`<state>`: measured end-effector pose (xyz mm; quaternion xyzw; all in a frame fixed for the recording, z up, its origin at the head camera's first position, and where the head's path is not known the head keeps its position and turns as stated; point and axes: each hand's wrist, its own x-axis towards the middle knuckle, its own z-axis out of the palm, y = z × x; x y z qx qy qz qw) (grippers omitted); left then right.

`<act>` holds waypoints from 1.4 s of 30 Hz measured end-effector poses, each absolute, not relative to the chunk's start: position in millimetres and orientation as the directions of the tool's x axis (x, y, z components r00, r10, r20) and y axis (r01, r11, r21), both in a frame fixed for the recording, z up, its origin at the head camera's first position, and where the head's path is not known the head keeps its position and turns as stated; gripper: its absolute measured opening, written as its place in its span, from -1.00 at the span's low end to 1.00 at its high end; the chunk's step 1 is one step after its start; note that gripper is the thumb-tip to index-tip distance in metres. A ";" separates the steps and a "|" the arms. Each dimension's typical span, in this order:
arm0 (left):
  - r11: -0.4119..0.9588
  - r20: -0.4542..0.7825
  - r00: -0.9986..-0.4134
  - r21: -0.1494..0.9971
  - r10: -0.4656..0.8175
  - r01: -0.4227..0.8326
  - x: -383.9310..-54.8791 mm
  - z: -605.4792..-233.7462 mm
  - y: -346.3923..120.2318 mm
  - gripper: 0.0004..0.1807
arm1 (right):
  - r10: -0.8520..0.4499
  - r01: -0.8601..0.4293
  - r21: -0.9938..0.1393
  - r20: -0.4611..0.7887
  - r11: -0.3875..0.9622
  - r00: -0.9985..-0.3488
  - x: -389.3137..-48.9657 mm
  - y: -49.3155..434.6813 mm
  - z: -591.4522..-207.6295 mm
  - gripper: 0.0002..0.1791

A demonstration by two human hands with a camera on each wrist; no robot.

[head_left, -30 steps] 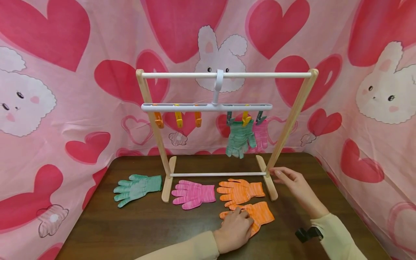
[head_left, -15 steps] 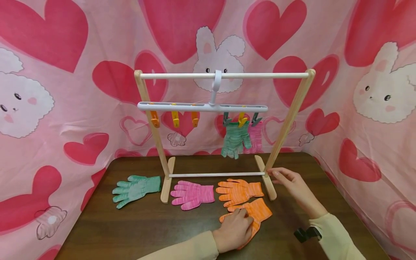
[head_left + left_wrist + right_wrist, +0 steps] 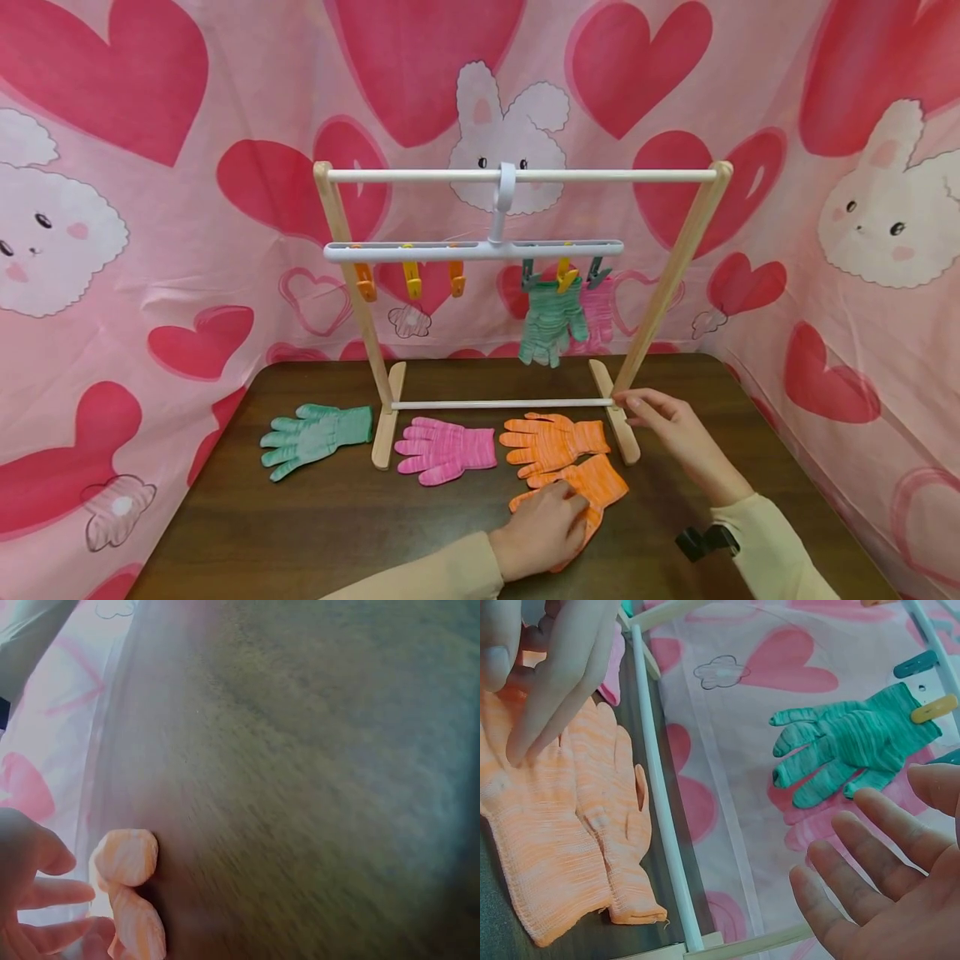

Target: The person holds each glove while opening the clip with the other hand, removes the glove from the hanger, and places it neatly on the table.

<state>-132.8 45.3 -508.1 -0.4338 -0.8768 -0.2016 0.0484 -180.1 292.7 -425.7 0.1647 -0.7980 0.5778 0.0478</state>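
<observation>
My left hand (image 3: 546,527) rests on the nearer orange glove (image 3: 600,482), its fingertips touching the fabric and covering part of it. In the right wrist view, two of those fingers reach down onto the glove fairly straight. A second orange glove (image 3: 553,440) lies just behind, against the first. My right hand (image 3: 681,433) hovers by the lower right corner of the wooden rack (image 3: 678,267). Its fingers (image 3: 904,825) are spread loosely and hold nothing. From the hanger (image 3: 420,251), a green glove (image 3: 551,321) and, partly behind it, a pink glove (image 3: 597,317) hang in clips.
A pink glove (image 3: 446,452) and a green glove (image 3: 317,437) lie farther left on the dark table (image 3: 300,542). Orange and yellow clips (image 3: 412,277) hang on the hanger's left half with nothing in them. The rack's low white bar (image 3: 502,405) runs behind the orange gloves.
The nearer orange glove has turned slightly under my left hand, its cuff shifting away from me. The hanger swung a little left and came back. My right hand has barely moved.
</observation>
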 end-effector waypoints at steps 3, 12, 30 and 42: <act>0.544 0.248 -0.633 0.345 0.733 0.765 -133.8 -507.4 43.3 -0.81 | -0.212 -0.320 -0.904 0.267 0.283 -0.940 -180.4 292.4 -423.8 -0.62; 0.598 0.263 -0.716 0.408 0.647 0.690 -141.7 -500.0 38.2 -0.79 | -0.208 -0.326 -0.899 0.273 0.292 -0.939 -183.5 287.1 -409.7 -0.62; 0.473 0.445 -0.806 0.654 0.390 0.590 -179.6 -458.0 16.9 -0.76 | -0.170 -0.380 -0.849 0.341 0.367 -0.925 -194.9 266.1 -357.8 -0.60; 0.323 0.515 -0.846 0.784 0.139 0.531 -218.6 -433.2 10.4 -0.75 | -0.120 -0.423 -0.804 0.413 0.418 -0.903 -212.5 246.9 -328.2 -0.60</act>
